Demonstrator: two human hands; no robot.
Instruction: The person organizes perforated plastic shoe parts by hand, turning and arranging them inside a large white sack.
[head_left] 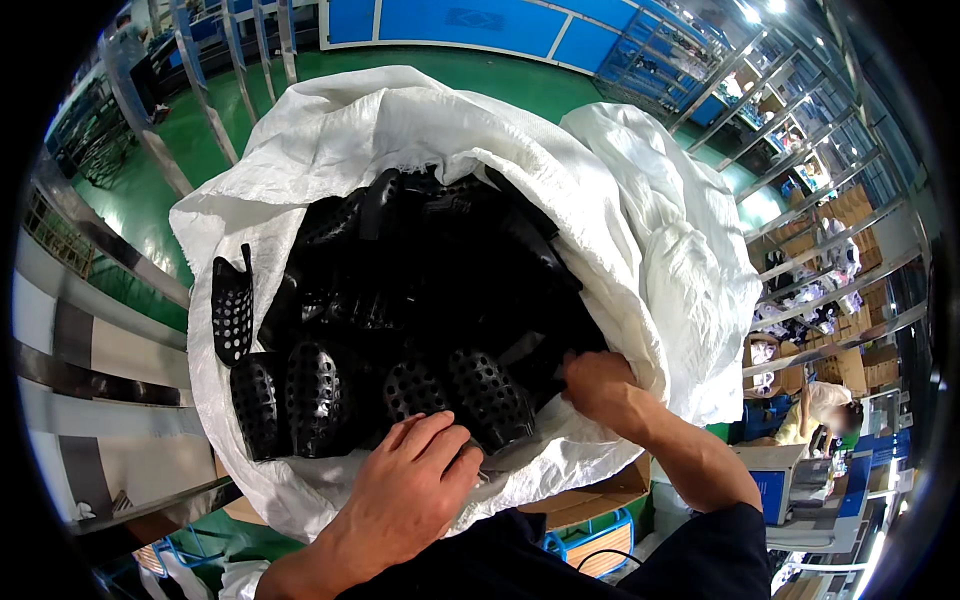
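In front of me a large white woven sack (330, 110) stands with its mouth folded wide. Inside lie many glossy black curved plastic shells (316, 385) full of round holes. My left hand (418, 485) rests at the near rim, fingers stretched out, fingertips touching the lower end of a black perforated shell (415, 388). Another such shell (488, 390) leans just right of it. At the sack's right side my right hand (600, 385) reaches in with fingers curled; its fingertips and anything in them are lost against the dark pieces.
Metal rails (120, 250) run along the left, and more metal bars (830, 270) slant at the right. A cardboard box (600, 495) sits below the sack's near edge. Beyond is a green floor (500, 75) with blue panels (460, 22). A person (815, 415) is at the far right.
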